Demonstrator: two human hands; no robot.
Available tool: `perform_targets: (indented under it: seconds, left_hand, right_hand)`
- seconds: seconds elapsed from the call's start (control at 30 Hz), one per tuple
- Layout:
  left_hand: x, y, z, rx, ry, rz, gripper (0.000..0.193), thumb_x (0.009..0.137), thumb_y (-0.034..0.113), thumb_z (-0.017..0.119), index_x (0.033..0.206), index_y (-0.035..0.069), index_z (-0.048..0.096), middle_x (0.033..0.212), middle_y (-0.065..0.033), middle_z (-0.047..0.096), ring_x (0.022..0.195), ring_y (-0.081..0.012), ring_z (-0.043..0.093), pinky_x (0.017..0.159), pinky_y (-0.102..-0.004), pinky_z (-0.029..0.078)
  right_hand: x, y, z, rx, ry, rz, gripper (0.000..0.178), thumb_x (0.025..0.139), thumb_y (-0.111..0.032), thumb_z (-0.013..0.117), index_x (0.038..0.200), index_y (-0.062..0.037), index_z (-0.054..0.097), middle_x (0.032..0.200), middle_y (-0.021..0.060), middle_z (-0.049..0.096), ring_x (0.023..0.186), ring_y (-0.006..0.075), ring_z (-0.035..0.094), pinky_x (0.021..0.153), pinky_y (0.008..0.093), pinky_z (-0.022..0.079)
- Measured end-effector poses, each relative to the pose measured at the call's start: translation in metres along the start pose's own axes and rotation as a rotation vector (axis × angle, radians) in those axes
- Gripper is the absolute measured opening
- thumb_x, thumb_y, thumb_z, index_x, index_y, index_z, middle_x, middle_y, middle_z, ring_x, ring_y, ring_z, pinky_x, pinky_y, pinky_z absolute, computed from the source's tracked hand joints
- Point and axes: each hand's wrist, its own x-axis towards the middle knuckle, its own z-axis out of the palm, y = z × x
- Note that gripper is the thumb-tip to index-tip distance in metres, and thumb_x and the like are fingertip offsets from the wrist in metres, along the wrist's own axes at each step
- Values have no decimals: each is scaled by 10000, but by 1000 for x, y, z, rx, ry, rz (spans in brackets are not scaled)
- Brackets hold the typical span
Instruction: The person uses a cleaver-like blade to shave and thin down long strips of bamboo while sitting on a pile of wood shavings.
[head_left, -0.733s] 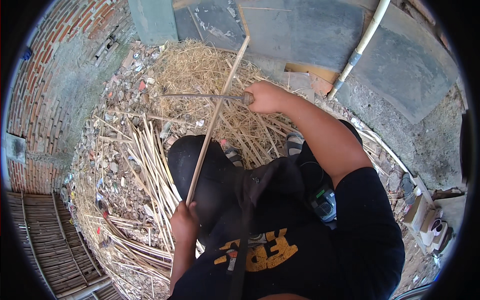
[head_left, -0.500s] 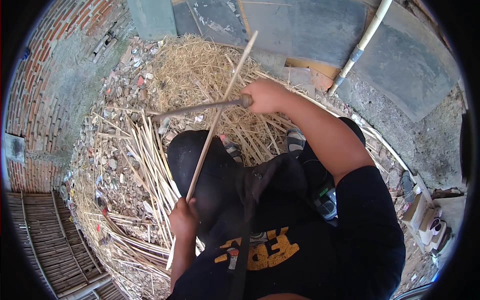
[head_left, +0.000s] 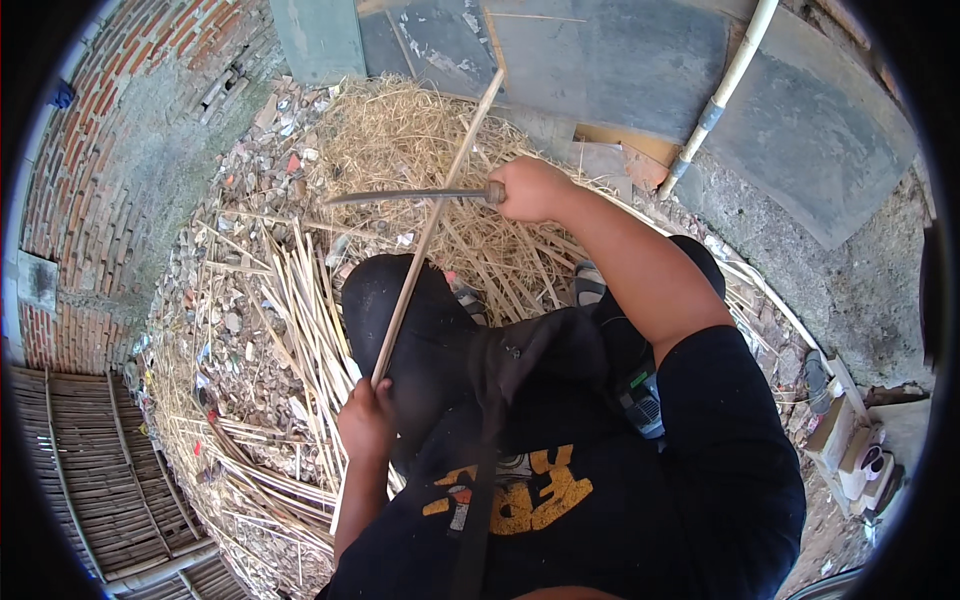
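My left hand point(head_left: 366, 418) is closed round the lower end of a long bamboo strip point(head_left: 413, 270), beside my left knee. The strip slants up and away to the right, its far end over the straw. In my right hand point(head_left: 532, 190) is the handle of a long-bladed machete point(head_left: 415, 195). Its dark blade points left and crosses the strip above its middle; whether the two touch is hard to tell. Thin pale bamboo sticks point(head_left: 305, 300) lie in a bundle left of my knee.
Dry straw and shavings point(head_left: 390, 140) heap up in front of me over rubble. More sticks point(head_left: 265, 480) lie at the lower left. A brick wall point(head_left: 90, 230) stands left, a grey board wall point(head_left: 640, 70) ahead, with a white pipe point(head_left: 735, 75) leaning there.
The machete blade has swung from slanting down-left to nearly level, its tip rising. The strip has tilted slightly, while both hands keep their hold.
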Motion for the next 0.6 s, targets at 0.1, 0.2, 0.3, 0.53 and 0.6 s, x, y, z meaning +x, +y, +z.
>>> perform_targets:
  seconds: [0.1, 0.2, 0.3, 0.53, 0.6]
  left_hand:
    - [-4, -5, -3, -32, -21, -1, 294, 993, 304, 615, 902, 24, 613, 784, -243, 672, 716, -475, 661, 642, -563, 508]
    - [-8, -6, -14, -3, -53, -14, 281, 996, 291, 608, 895, 28, 604, 783, -248, 671, 719, -479, 660, 647, -567, 505]
    - [-8, -7, -8, 22, -44, 10, 270, 990, 290, 617, 900, 36, 603, 778, -242, 674, 705, -473, 662, 634, -561, 506]
    - [-1, -16, -13, 78, -9, 89, 280, 976, 302, 640, 893, 43, 577, 758, -227, 667, 687, -459, 661, 611, -552, 506]
    - [-3, -19, -16, 61, -18, 80, 277, 979, 296, 636, 896, 38, 574, 758, -235, 664, 692, -464, 659, 616, -556, 504]
  right_hand:
    - [1, -8, -14, -7, 55, 22, 227, 769, -144, 660, 984, -121, 733, 922, 144, 720, 914, 344, 701, 804, 474, 558]
    - [-16, -35, -15, -62, 13, 24, 247, 781, -145, 658, 1013, -116, 738, 949, 149, 725, 928, 331, 707, 813, 475, 563]
    - [-23, -46, -3, -227, -2, -123, 249, 775, -200, 674, 1003, -105, 709, 923, 162, 724, 920, 378, 700, 801, 496, 562]
    - [11, 51, -23, -32, 276, 218, 268, 844, -172, 644, 1087, -81, 711, 977, 152, 727, 930, 322, 711, 842, 473, 573]
    - [11, 35, -26, 74, 272, 204, 267, 784, -188, 651, 1028, -95, 708, 916, 193, 717, 943, 382, 697, 821, 508, 555]
